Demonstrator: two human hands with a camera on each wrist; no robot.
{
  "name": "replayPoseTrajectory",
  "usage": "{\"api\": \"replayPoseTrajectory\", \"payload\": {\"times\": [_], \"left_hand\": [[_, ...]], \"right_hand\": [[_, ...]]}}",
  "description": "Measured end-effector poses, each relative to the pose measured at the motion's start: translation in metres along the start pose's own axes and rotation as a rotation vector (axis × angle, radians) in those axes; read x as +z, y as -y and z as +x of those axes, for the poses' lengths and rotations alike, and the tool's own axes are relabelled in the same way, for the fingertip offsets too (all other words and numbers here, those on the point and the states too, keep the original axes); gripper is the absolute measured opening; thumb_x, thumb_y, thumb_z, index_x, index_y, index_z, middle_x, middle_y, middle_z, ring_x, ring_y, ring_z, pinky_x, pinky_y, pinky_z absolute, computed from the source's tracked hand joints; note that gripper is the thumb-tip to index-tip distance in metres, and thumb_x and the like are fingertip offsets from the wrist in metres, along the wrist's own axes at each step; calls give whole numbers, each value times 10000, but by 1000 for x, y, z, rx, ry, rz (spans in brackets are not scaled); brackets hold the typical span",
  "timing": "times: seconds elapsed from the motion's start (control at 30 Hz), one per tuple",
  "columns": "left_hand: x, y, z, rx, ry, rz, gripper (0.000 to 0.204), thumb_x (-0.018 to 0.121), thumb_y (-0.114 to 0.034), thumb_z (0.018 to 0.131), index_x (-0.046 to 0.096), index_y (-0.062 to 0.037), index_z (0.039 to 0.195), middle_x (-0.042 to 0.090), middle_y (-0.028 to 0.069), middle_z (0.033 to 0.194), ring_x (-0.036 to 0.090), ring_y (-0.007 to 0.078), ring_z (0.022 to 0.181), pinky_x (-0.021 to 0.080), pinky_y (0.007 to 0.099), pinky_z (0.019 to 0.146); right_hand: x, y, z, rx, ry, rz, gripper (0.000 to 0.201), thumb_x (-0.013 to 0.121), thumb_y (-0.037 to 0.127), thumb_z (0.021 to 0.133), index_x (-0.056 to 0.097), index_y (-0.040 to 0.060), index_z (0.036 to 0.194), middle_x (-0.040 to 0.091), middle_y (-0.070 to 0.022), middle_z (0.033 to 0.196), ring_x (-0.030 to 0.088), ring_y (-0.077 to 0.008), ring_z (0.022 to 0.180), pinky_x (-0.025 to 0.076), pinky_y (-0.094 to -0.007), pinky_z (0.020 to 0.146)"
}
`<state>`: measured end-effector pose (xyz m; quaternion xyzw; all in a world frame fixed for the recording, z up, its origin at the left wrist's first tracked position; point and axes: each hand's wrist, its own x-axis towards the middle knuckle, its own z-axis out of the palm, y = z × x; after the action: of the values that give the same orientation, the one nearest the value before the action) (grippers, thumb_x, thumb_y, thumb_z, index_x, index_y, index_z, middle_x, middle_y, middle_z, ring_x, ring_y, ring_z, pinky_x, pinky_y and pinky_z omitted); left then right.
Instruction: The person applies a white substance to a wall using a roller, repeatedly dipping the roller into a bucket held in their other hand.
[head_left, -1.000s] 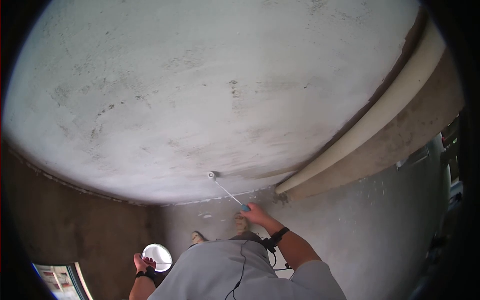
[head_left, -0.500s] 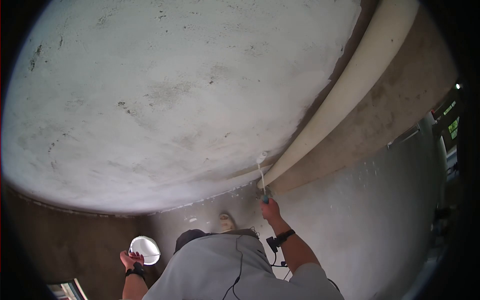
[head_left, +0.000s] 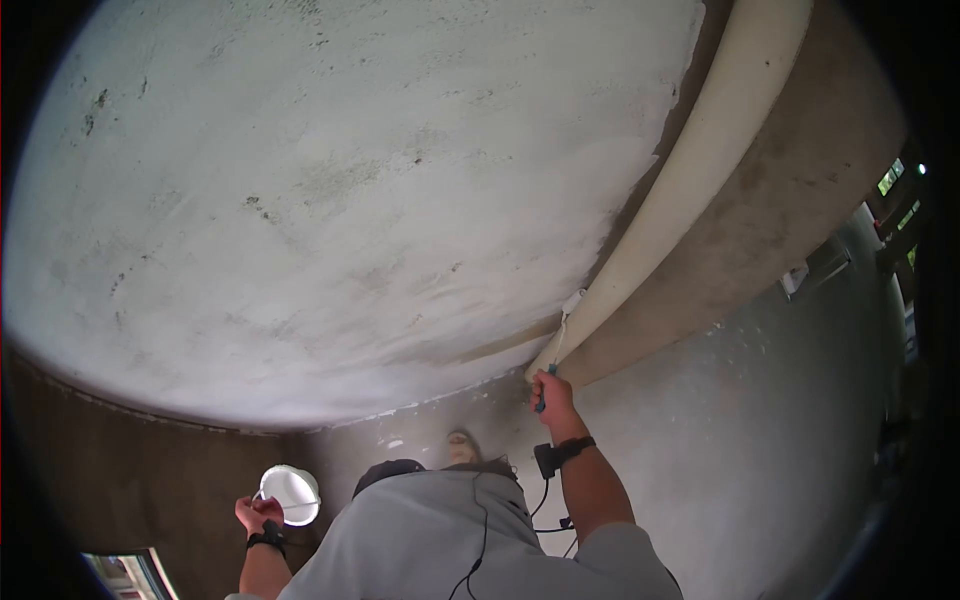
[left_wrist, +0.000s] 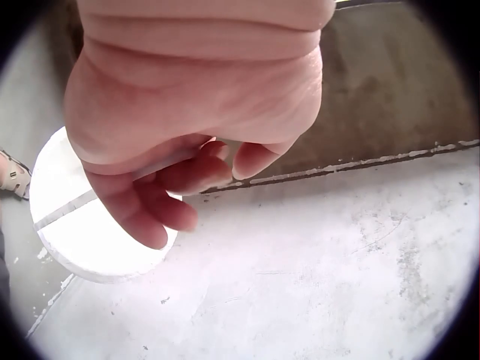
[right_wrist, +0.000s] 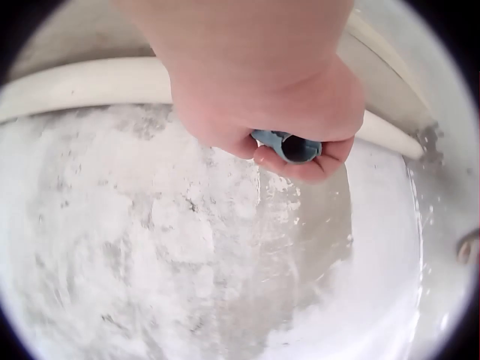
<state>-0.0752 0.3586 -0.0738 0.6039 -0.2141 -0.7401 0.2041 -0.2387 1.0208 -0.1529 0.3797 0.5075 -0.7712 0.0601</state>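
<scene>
My right hand grips a paint roller by its blue handle, whose hollow end shows in the right wrist view. The small white roller head is up at the wall's right edge, right beside a cream pipe. Low on the left, my left hand holds a white bucket by its bail handle. In the left wrist view the handle runs up into the curled fingers, and the bucket hangs beneath them. Its inside is washed out by glare.
A large wall carries patchy white paint with dark specks, and a bare strip runs along the pipe. Brown bare wall stands at the left. Grey floor spreads at the right. Cables hang by the right wrist. One foot shows below.
The roller has moved right across the lower wall to the pipe, with my right hand following. The view has turned right. My left hand keeps hold of the bucket.
</scene>
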Motion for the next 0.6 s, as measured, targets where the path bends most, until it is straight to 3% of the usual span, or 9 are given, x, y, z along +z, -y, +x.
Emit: {"api": "replayPoseTrajectory", "payload": {"times": [0.03, 0.07, 0.3, 0.4, 0.47, 0.6], "left_hand": [[-3, -4, 1, -2, -8, 9, 305, 523, -259, 788, 345, -176, 554, 401, -48, 501, 476, 133, 479, 492, 288, 537], [-5, -7, 3, -5, -11, 18, 320, 526, -263, 785, 334, -182, 542, 365, -52, 477, 428, 126, 432, 471, 280, 501], [-38, -33, 17, -39, 18, 118, 298, 533, -279, 791, 371, -173, 565, 367, -66, 484, 390, 107, 433, 414, 252, 456], [-60, -47, 31, -49, -68, 201, 293, 542, -288, 794, 388, -167, 576, 358, -67, 475, 381, 102, 428, 402, 243, 450], [-83, -63, 52, -114, -32, 193, 317, 545, -301, 794, 373, -176, 560, 359, -57, 470, 363, 109, 423, 384, 251, 451], [-108, -82, 45, -137, 1, 168, 337, 521, -290, 811, 338, -180, 550, 325, -69, 460, 368, 121, 426, 366, 282, 460]], "right_hand": [[4, 5, -6, 162, 32, 267, 249, 587, 270, 950, 535, 76, 803, 468, -5, 589, 445, -148, 444, 369, -328, 400], [12, 11, -13, 161, 34, 265, 249, 587, 270, 950, 535, 76, 803, 468, -5, 589, 445, -148, 444, 369, -328, 400], [67, -6, -39, 107, 17, -83, 265, 552, 251, 956, 494, 83, 760, 457, -17, 595, 453, -154, 463, 389, -336, 420], [94, -41, -58, 73, 34, -219, 270, 538, 241, 958, 501, 71, 750, 475, -37, 589, 480, -172, 453, 409, -359, 417], [113, -69, -69, 51, 56, -306, 279, 533, 238, 960, 505, 64, 744, 486, -48, 587, 495, -183, 447, 417, -371, 414], [152, -119, -95, -46, 75, -546, 319, 525, 226, 949, 516, 34, 694, 510, -72, 568, 515, -211, 433, 420, -384, 401]]}}
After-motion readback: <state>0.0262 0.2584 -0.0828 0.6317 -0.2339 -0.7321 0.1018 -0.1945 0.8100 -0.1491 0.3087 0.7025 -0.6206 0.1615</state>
